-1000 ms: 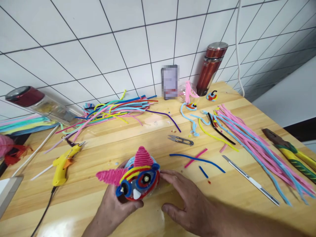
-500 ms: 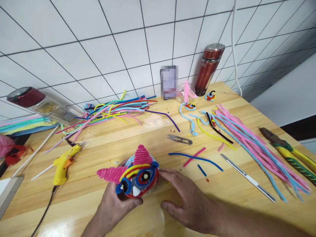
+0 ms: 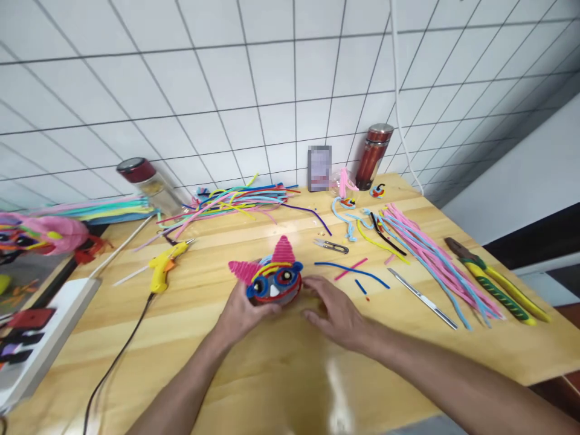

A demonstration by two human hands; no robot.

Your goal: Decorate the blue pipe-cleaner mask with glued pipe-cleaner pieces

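A mask-like craft figure (image 3: 275, 283) made of fuzzy stems, with two pink pointed ears, blue-rimmed eyes and a white beak, is near the table's middle. My left hand (image 3: 248, 314) grips its left and lower side, thumb across the front. Just to its right, my right hand (image 3: 334, 311) has its fingers apart and curved, the fingertips close to the figure's edge. Whether they touch it I cannot tell. Small snips (image 3: 333, 246) and a blue stem (image 3: 353, 270) lie beyond my right hand.
A yellow glue gun (image 3: 162, 269) lies left with its cable. Right are a craft knife (image 3: 423, 299), pink stems (image 3: 435, 263) and pliers (image 3: 493, 281). Two flasks (image 3: 151, 184) (image 3: 374, 157) and a phone (image 3: 319, 169) stand by the wall.
The camera view has shifted and pulled back, showing more of the table and my forearms. The figure now faces more upright, still in my left hand. My right hand remains beside it.
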